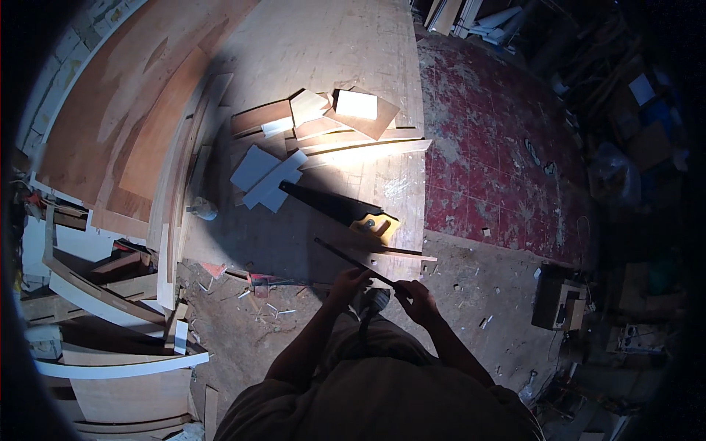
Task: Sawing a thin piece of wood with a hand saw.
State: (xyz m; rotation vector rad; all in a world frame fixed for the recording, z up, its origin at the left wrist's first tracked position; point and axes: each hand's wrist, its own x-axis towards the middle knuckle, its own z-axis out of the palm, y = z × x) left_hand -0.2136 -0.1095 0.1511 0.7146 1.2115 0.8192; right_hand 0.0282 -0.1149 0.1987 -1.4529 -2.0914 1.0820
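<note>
Low in the middle of the view, both my hands are closed on a long, thin dark strip; its exact kind I cannot make out. My left hand grips it partway along, and my right hand has hold of its lower right end. The free end points up and left over the sheet of board. Just beyond lies a handsaw with a dark blade and a yellow handle. A narrow wooden strip rests between the saw and my hands.
Wood offcuts and white panel pieces lie on the pale board ahead. Large sheets and a pile of curved boards fill the left. A worn red floor patch and a box-like object are at right.
</note>
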